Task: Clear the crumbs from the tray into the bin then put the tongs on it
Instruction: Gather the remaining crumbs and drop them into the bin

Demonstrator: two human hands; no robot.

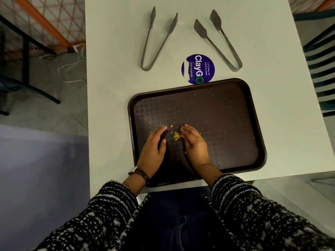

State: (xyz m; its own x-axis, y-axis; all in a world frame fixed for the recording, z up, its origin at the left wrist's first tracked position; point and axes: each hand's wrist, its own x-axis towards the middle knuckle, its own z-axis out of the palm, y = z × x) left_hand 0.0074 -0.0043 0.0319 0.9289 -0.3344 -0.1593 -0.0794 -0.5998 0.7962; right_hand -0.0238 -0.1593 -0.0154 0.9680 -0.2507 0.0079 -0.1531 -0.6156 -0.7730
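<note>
A dark brown tray (226, 109) lies on the white table in front of me. A small heap of yellow crumbs (176, 135) sits on its near left part, with one crumb a little apart and pale specks scattered further right. My left hand (153, 149) and my right hand (194, 142) rest edge-down on the tray on either side of the heap, fingers together, holding nothing. Two metal tongs lie beyond the tray: the left tongs (157, 40) and the right tongs (217, 40), both spread apart. No bin is in view.
A round purple sticker (198, 68) is on the table (108, 69) just past the tray's far edge. Chairs with dark slats (319, 69) stand at the right. At the left are a dark frame (27, 51), cables and orange netting on the floor.
</note>
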